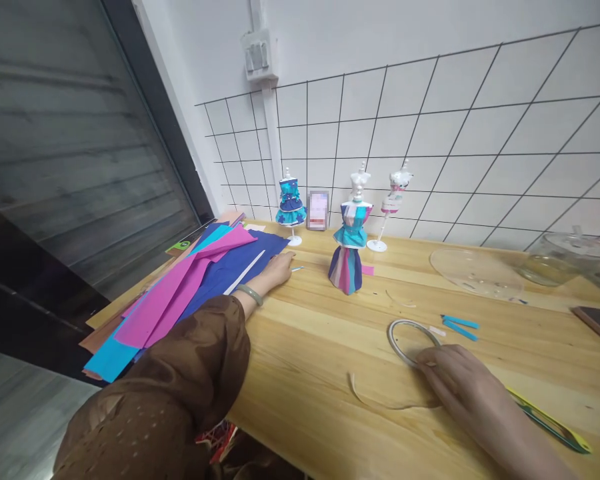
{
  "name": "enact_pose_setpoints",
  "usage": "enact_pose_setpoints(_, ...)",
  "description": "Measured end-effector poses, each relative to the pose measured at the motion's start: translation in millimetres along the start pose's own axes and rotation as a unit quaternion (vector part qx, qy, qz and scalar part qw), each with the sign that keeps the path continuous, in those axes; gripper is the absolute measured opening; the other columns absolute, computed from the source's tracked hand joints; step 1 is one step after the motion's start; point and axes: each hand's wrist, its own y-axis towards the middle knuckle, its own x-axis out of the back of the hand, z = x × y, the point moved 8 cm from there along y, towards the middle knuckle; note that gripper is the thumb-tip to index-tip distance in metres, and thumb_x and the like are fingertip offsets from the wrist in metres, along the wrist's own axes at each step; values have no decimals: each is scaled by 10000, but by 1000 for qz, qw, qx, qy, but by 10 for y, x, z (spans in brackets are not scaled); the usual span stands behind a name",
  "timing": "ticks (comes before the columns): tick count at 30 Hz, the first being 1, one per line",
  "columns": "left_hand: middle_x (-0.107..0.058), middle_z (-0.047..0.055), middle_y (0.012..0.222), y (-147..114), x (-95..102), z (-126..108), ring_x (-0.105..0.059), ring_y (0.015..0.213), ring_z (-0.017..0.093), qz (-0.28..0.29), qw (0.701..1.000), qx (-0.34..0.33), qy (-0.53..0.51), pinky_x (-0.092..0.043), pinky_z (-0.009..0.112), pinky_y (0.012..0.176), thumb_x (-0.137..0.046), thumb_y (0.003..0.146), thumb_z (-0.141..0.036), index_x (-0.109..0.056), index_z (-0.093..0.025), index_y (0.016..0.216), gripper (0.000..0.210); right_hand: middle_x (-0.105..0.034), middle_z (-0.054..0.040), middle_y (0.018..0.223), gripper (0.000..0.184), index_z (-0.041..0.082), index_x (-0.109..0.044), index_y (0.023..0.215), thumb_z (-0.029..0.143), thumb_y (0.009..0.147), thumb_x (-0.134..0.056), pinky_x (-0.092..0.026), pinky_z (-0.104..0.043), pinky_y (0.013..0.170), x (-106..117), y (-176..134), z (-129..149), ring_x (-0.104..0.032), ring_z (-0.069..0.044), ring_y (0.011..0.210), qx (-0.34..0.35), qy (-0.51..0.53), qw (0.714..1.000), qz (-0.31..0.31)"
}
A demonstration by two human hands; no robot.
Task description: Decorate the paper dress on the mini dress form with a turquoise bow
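Observation:
My right hand (pixel 467 383) closes its fingers on the near right rim of a thin roll of tape (pixel 396 341), which rests on the wooden table (pixel 300 373). A thin, curled strip (pixel 375 403) lies to the left of that hand. Far forward, my left hand (pixel 277 268), with a bracelet on its wrist, lies at the right end of dark blue paper (pixel 260 241); its fingers reach forward and are partly hidden. Just right of it is a small blue-and-white strip (pixel 297 269). Pink paper (pixel 180 287) and light blue paper (pixel 113 350) lie across the stack to the left.
A small dress form in a striped dress (pixel 351 233) stands mid-table. Behind it are a blue-dressed form (pixel 290 203), another form (pixel 395 193) and a phone (pixel 318 211). Blue strips (pixel 461 328), a yellow-green cutter (pixel 550 421), a clear disc (pixel 473 273) and a glass pot (pixel 545 263) are on the right.

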Motion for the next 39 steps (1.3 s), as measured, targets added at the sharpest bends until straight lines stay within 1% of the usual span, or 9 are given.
enact_pose_setpoints(7,-619,115,1135,-9,78,-66,-572,1020,202,29,999,-30,-29,-424,308,913,-435,793,-87,-396,-157,1343,557,-683,-84,896,273,240,-637,879,395,896,-412,-497,-392,771,0,12,-74,-612,-240,881,2,-11,1000,-2)
enact_pose_setpoints(12,-657,64,938,-256,255,14,-604,846,174,40,996,-49,-62,-455,274,807,-455,781,-139,-317,-166,1405,640,-679,-86,887,269,235,-629,864,382,901,-407,-494,-392,765,17,13,-77,-613,-237,871,2,-11,1000,-4)
enact_pose_setpoints(15,-669,36,862,-410,308,103,-613,794,157,64,993,-49,-85,-470,246,763,-511,713,-115,-361,-161,1385,690,-676,-89,897,282,234,-627,872,384,909,-391,-485,-410,787,6,19,-29,-604,-244,886,-10,4,1000,-9)
enact_pose_setpoints(19,-664,57,998,-464,412,82,-617,828,147,50,990,-46,-125,-486,244,760,-548,702,-136,-413,-154,1347,659,-677,-85,894,311,248,-629,858,425,909,-379,-502,-400,769,-18,37,26,-617,-247,873,-20,18,999,-18)
enact_pose_setpoints(23,-607,84,1177,-365,506,-224,-613,907,153,2,981,-64,-184,-486,269,808,-586,755,-228,-432,-180,1332,599,-679,-90,946,263,245,-600,991,423,882,-439,-538,-374,729,1,38,-85,-651,-238,857,-43,1,999,-33)
enact_pose_setpoints(28,-517,134,1304,-149,569,-727,-547,1105,194,-65,959,-82,-263,-458,307,888,-582,802,-326,-313,-173,1397,671,-689,-87,944,287,234,-568,1094,388,870,-474,-554,-371,743,16,35,-201,-674,-239,864,-35,-12,999,-32)
enact_pose_setpoints(33,-495,162,1323,58,683,-1150,-434,1253,252,-122,898,-127,-402,-369,405,993,-707,703,-291,-238,-188,1423,866,-686,-73,934,287,232,-545,1121,371,882,-467,-554,-353,753,31,26,-205,-674,-220,869,-30,-17,999,-33)
enact_pose_setpoints(36,-535,148,1275,116,701,-1270,-466,1219,241,-125,887,-138,-423,-349,427,1004,-695,704,-225,-231,-201,1422,855,-681,-69,920,292,235,-529,1141,363,888,-460,-550,-356,756,51,15,-200,-672,-217,868,-28,-19,999,-35)
enact_pose_setpoints(39,-567,141,1217,83,681,-1226,-499,1181,236,-122,877,-136,-445,-386,410,965,-673,717,-203,-262,-203,1411,807,-681,-72,910,289,236,-544,1129,367,884,-463,-545,-367,759,81,10,-188,-670,-229,867,-30,-17,999,-41)
